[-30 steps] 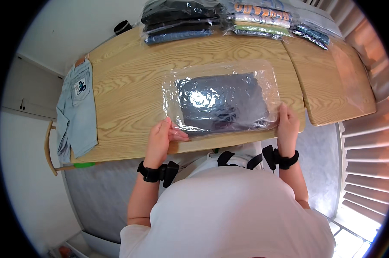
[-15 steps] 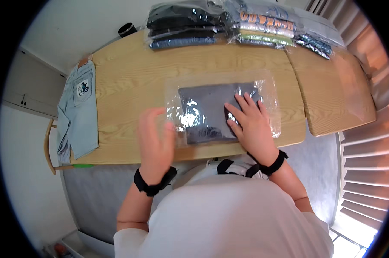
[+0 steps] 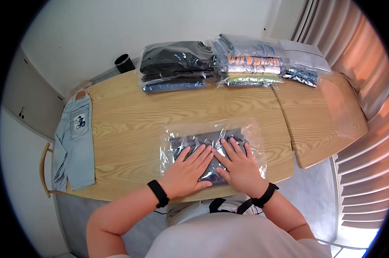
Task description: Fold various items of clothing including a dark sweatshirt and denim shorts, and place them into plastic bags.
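A pale wooden counter (image 3: 130, 129), its grain running lengthwise and its right end a separate leaf with rounded corners, fills the view from above, with slatted blinds (image 3: 362, 172) glowing orange-white along the right. At the far edge stand two stacks of bagged clothing: a dark stack (image 3: 175, 64) of black and blue garments on the left, and a brighter stack (image 3: 252, 62) showing grey, orange-printed and green layers just beside it, with a flatter grey packet (image 3: 304, 56) leaning off to the right. All wear glossy, crinkled film that catches the light. A small black cup (image 3: 124, 63) sits at the counter's back corner. Light-blue denim trousers (image 3: 74, 142), unbagged, with a printed back pocket and a tan waist patch, hang over the left end.

Near the front edge lies a clear plastic bag (image 3: 211, 148), rectangular and wrinkled, with a folded dark grey garment (image 3: 199, 142) inside. The left hand (image 3: 188, 172) and the right hand (image 3: 237, 165), each with a black wristband, lie side by side, flat and open, fingers spread, pressing down on the bag; neither grip closes round anything.

As a judgement, the garment is already folded and slipped into its bag, and the pressing suggests air being flattened out of it; the bag does not yet sit with the finished stacks, and the denim trousers appear still to be packed.
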A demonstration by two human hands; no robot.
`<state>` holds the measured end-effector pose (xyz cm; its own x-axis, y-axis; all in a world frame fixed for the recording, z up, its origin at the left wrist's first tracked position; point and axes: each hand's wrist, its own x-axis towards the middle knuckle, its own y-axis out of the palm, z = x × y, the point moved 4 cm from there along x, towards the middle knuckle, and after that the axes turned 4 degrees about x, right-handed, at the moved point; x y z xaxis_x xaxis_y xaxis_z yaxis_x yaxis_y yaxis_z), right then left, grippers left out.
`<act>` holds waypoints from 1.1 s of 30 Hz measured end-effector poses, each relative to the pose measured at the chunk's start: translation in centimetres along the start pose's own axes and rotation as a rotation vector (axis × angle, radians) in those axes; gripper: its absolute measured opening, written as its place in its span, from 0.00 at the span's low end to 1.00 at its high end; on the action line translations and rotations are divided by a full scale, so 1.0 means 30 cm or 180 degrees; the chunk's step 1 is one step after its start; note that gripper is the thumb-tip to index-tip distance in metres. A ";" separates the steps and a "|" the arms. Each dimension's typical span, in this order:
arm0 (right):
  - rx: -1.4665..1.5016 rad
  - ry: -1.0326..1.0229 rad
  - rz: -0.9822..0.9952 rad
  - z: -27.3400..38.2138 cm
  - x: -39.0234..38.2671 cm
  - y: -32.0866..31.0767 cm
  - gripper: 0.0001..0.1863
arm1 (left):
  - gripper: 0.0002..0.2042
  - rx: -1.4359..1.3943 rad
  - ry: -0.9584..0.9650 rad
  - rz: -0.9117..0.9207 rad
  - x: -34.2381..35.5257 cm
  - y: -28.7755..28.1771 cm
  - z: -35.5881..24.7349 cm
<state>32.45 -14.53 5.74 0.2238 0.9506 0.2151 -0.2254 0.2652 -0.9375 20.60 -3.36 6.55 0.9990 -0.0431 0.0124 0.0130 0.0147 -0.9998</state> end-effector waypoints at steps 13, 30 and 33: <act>0.0187 0.0007 0.0396 -0.018 0.047 0.033 0.25 | 0.36 -0.0521 -0.0106 0.0361 0.022 0.025 0.033; 0.0452 0.0060 0.0007 -0.028 -0.038 0.013 0.20 | 0.31 -0.0283 0.0352 0.0203 -0.042 -0.014 -0.009; 0.0467 0.0100 0.0117 -0.041 -0.035 0.025 0.20 | 0.30 -0.0550 0.0241 0.0249 -0.040 0.017 0.008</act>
<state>33.21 -15.51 4.47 0.2417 0.9552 0.1706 -0.3697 0.2532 -0.8940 19.41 -3.05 6.04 0.9905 -0.1238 -0.0600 -0.0784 -0.1503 -0.9855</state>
